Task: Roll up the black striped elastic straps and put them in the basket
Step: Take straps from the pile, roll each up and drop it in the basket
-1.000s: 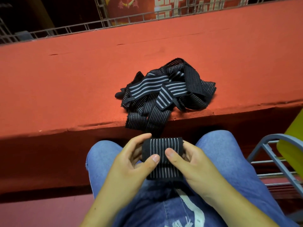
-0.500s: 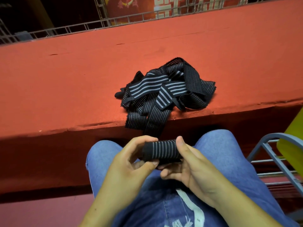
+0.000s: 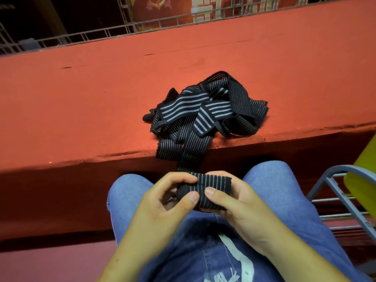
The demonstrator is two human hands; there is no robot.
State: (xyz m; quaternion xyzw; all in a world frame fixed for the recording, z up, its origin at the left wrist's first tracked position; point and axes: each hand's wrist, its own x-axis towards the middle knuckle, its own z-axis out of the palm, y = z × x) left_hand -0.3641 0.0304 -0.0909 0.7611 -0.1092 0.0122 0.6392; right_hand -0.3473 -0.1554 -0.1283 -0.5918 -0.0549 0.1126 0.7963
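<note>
The roll (image 3: pixel 209 190) is pinched by the left hand (image 3: pixel 162 202) and right hand (image 3: pixel 236 204), fingers curled, so it cannot unwind. Its tail (image 3: pixel 191 157) is fed from the pile (image 3: pixel 205 112).

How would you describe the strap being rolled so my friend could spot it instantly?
Find the long red ledge; a tangled pile of striped straps lies at its near edge. Just below, above the blue jeans, the left hand and right hand grip the rolled strap. Unlike the loose pile, it is wound into one compact bundle.
</note>
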